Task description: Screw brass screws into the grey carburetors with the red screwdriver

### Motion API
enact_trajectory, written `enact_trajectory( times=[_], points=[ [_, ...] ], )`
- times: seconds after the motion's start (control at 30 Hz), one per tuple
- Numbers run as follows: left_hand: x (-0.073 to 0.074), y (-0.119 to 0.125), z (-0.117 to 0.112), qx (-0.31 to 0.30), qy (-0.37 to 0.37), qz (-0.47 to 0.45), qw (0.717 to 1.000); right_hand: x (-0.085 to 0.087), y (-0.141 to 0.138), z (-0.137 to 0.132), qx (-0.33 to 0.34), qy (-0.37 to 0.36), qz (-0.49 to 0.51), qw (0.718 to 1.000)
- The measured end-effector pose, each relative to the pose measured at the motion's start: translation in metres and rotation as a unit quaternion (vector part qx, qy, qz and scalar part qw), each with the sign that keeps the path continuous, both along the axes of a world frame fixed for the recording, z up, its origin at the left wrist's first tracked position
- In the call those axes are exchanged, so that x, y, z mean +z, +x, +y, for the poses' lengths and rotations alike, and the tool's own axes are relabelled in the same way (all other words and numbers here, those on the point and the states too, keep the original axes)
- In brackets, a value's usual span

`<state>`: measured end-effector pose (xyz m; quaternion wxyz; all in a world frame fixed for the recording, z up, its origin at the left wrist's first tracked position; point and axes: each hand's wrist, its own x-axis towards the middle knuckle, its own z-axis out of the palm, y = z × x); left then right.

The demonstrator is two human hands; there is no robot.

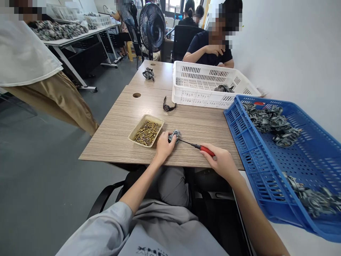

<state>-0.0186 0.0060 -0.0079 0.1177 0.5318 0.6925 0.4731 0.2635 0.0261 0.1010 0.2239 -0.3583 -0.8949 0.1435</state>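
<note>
Closed around a small grey metal carburetor (178, 134), my left hand (164, 145) keeps it against the wooden table (117, 131). A screwdriver with a red handle (207, 150) is gripped in my right hand (221, 160). Its dark shaft points left, and the tip meets the right side of the carburetor; exactly where it seats is too small to tell. Just left of my left hand stands a cream plastic tub (132, 138) filled with many small brass pins or jets (147, 133).
A black wristwatch (168, 107) lies beyond the tub. To the right, a blue crate (246, 142) holds many metal parts (277, 122); a white crate (199, 101) stands behind. Another part (148, 74) sits at the table's far end. A person (206, 48) sits opposite; another stands left.
</note>
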Motion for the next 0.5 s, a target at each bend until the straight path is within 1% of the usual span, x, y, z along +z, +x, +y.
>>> enact_trajectory(
  times=[0.23, 0.5],
  points=[
    [-0.0013, -0.0001, 0.0004, 0.01, -0.008, 0.009, 1.0, -0.0057, 0.0021, 0.003, 0.01, 0.021, 0.009, 1.0],
    [-0.0007, 0.0001, 0.0006, 0.012, -0.007, 0.008, 1.0, -0.0071, 0.0019, 0.0022, 0.014, 0.036, 0.004, 0.999]
  ],
)
